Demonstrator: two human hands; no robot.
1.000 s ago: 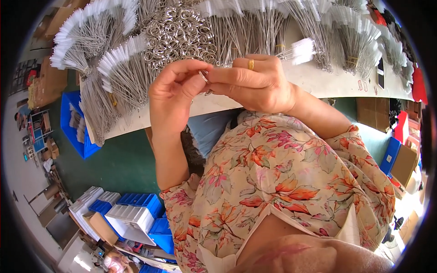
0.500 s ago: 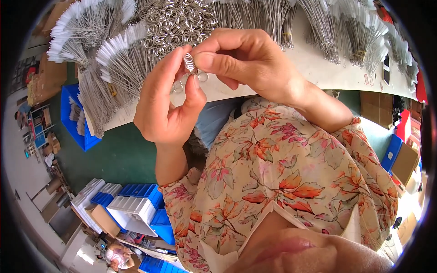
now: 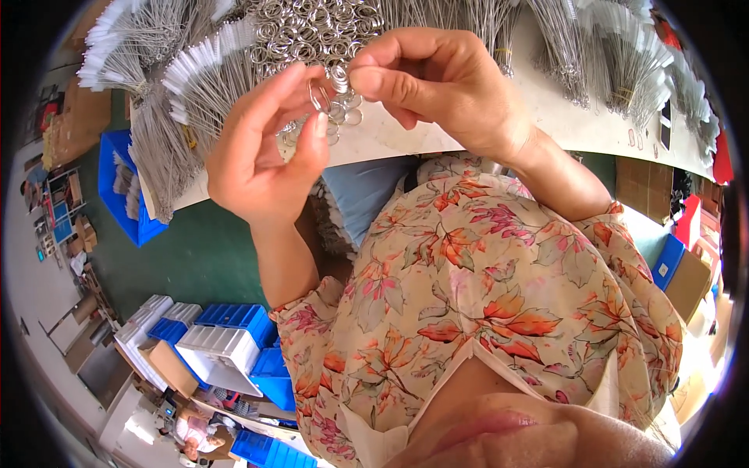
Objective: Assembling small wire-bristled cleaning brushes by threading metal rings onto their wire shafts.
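Note:
Close over the near edge of a heap of shiny metal split rings [image 3: 312,35], both my hands are raised. A metal ring [image 3: 317,95] stands between the thumb and fingertips of my left hand [image 3: 261,156]. Thumb and forefinger of my right hand [image 3: 452,93] pinch a few stacked rings [image 3: 339,78] just beside it. A narrow gap shows between the two hands' fingertips. Below them, several loose rings [image 3: 337,118] lie on the pale table [image 3: 437,140]. How many rings each hand has is hard to make out.
Bundles of thin wire brushes with white bristle ends [image 3: 211,82] lie left of the heap, with more bundles [image 3: 624,66] on the right. A blue bin [image 3: 117,195] stands by the table's left end. Stacked crates [image 3: 222,351] and another person [image 3: 195,433] are at lower left.
My hands have drawn apart, the left going left and the right slightly up and right. The coil-like stack of rings between them has separated, with rings now in each hand.

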